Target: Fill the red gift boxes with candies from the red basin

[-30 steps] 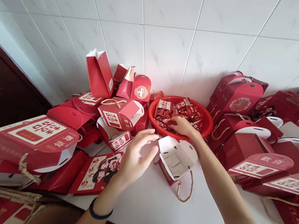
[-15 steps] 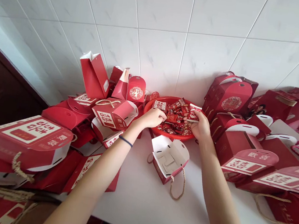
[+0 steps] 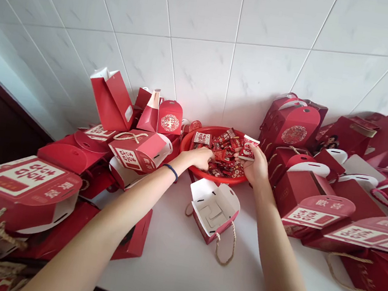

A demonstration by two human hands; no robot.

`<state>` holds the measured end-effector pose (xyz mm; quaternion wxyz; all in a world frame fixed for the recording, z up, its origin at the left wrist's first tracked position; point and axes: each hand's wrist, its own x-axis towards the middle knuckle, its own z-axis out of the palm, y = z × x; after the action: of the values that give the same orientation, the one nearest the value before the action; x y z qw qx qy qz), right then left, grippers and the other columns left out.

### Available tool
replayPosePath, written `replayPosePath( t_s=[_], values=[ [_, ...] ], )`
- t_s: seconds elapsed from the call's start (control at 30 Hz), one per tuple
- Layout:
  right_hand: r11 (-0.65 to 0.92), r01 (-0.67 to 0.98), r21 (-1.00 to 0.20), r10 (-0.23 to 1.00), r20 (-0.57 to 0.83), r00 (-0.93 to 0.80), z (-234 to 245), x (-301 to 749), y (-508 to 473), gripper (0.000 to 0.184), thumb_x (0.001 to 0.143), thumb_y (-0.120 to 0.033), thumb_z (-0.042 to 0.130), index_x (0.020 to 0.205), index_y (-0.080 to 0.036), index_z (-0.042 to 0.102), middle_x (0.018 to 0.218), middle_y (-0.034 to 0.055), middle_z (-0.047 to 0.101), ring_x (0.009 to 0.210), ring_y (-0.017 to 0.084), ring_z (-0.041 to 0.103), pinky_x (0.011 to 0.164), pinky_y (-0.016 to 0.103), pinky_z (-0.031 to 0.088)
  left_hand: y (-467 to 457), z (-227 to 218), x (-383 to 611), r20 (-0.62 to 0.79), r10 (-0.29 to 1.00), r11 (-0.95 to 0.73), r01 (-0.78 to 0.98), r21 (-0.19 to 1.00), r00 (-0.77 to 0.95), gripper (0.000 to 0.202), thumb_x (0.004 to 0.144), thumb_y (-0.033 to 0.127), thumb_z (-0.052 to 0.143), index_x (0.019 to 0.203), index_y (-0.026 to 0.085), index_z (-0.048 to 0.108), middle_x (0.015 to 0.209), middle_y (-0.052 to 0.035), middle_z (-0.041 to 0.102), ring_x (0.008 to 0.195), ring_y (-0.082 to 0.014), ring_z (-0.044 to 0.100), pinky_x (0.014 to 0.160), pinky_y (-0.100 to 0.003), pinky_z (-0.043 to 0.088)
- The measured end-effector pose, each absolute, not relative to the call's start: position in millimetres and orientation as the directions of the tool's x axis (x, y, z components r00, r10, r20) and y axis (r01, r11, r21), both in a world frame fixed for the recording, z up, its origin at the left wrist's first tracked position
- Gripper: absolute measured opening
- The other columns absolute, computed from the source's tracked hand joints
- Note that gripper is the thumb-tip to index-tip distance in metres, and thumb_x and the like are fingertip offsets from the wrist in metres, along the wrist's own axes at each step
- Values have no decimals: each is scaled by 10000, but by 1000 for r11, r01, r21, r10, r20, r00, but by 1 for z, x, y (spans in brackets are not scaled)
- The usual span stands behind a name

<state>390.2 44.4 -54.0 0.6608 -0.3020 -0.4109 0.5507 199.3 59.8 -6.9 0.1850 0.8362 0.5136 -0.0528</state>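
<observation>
My left hand (image 3: pixel 200 158) is down among the red wrapped candies (image 3: pixel 226 156) in the red plastic basin (image 3: pixel 207 177). Its fingers are curled together, and whatever they pinch is hidden. Over the basin's right side, my right hand (image 3: pixel 256 167) is closed around a red and white candy packet (image 3: pixel 249 148). Another packet with white printing (image 3: pixel 202 138) lies at the left of the heap. In front of the basin stands an open red gift box (image 3: pixel 214 213), white inside, with nothing in it and a rope handle hanging at its side.
Red gift boxes are piled on the left, one with a rope handle (image 3: pixel 22 184) near the front. More boxes (image 3: pixel 317 196) crowd the right side. A tiled wall (image 3: pixel 197 69) rises behind the white table (image 3: pixel 176 273).
The view has shifted slightly, so most things sit a little further left. My left hand has pushed a bit further into the candies. The right hand still holds the packet.
</observation>
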Motion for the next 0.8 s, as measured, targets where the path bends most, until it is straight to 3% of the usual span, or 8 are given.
replayPosePath(
  t_s=[0.17,0.4,0.5,0.67,0.8],
  values=[
    [214,-482,-850,976,212,59,-53,389,44,278,754,-443,715,841,-210,592,731,11,689,664,172,697,603,289,600,66,-17,213,-294,776,-458,819,346,558,442,573,27,633,942,222,779,985,-68,780,843,-228,665,690,-257,453],
    [216,-462,-860,976,206,73,-53,388,44,309,716,-458,745,829,-211,597,728,8,695,615,159,670,586,285,580,73,-36,214,-131,852,-405,797,448,507,33,722,169,678,690,166,684,693,-68,694,696,-215,616,669,-292,431],
    [233,-453,-860,972,204,115,-54,387,46,340,665,-456,780,827,-216,602,735,-2,698,628,160,666,582,281,565,77,-38,209,-29,877,-387,743,546,479,175,782,241,648,625,167,621,614,-29,626,655,-196,583,638,-288,414],
    [298,-423,-856,949,220,225,-56,382,47,374,605,-396,846,820,-228,590,761,-29,701,679,143,652,648,264,553,81,-24,206,55,881,-359,587,726,469,227,814,300,579,640,164,629,603,-4,622,555,-147,534,557,-268,394],
    [325,-402,-856,940,244,240,-52,378,43,378,601,-379,868,825,-218,610,778,-24,706,679,130,629,651,250,536,77,-5,210,108,862,-363,452,815,496,214,776,259,553,607,162,642,670,-25,680,672,-158,610,651,-264,459]
  ],
)
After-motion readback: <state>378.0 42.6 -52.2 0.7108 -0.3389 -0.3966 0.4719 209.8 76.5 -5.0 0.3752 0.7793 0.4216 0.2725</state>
